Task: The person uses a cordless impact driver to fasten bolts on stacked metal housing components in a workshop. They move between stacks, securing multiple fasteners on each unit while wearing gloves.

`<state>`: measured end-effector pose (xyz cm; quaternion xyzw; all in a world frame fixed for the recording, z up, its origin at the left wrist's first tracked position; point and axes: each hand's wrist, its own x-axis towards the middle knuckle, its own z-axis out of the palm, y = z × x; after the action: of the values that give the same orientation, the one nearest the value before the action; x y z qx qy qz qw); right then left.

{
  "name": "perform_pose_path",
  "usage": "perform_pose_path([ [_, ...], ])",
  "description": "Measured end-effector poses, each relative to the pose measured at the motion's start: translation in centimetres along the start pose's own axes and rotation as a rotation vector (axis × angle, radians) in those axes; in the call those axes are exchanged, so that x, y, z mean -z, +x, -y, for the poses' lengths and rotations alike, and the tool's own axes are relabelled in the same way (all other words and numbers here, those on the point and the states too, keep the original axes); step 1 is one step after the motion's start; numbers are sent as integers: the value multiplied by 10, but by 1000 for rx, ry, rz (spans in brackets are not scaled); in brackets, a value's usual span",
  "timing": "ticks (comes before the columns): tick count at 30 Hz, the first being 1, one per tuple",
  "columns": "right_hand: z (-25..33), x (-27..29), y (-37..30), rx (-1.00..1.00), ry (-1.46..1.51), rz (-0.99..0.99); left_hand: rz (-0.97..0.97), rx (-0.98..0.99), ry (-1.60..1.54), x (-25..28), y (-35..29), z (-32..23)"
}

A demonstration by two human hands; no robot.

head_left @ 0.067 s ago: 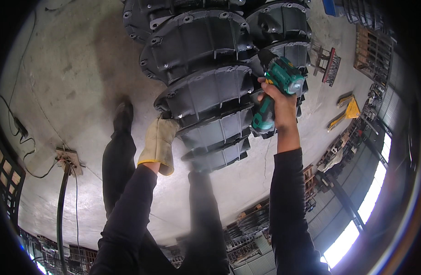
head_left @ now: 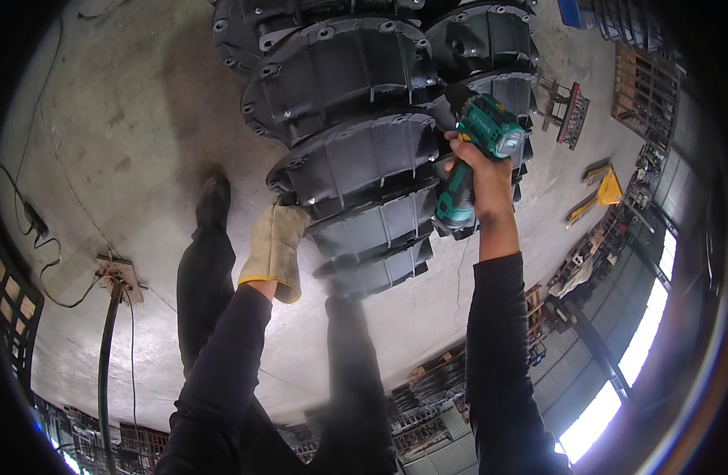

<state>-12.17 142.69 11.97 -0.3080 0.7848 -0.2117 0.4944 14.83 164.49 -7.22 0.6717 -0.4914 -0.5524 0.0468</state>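
Observation:
My bare right hand (head_left: 488, 174) is wrapped round the grip of a green and black cordless drill (head_left: 490, 127). The drill's dark chuck points up and left, against the right side of a row of black ribbed metal housings (head_left: 356, 158). What its tip touches is hidden in the dark gap there. On the left, my left hand (head_left: 275, 241) wears a pale work glove with a yellow hem. It holds the lower left rim of one black housing, its fingertips partly hidden by dark metal. Bolt holes and shiny bolt heads line the curved flanges.
A concrete floor (head_left: 118, 198) surrounds the housings. To the left stand a post on a wooden base (head_left: 120, 277) and a loose black cable (head_left: 39, 229). On the right are a red-edged rack (head_left: 571, 116), a yellow pallet-jack-like object (head_left: 609, 188) and a wooden crate (head_left: 645, 95).
The drill and my right hand have shifted very slightly. My left hand and the housings look the same.

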Motion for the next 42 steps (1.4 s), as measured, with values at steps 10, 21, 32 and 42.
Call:
perform_pose_path([
  [10, 5, -5, 5, -66, -96, -59, 27, -434, 858, 34, -8, -38],
  [21, 4, 15, 22, -98, -14, 102, 43, -436, 812, 40, -7, -43],
  [32, 7, 21, 32, -65, -174, 109, -27, -81, 300, 10, -9, -19],
  [42, 10, 19, 31, -88, -180, 104, 50, -430, 850, 19, -10, -21],
])
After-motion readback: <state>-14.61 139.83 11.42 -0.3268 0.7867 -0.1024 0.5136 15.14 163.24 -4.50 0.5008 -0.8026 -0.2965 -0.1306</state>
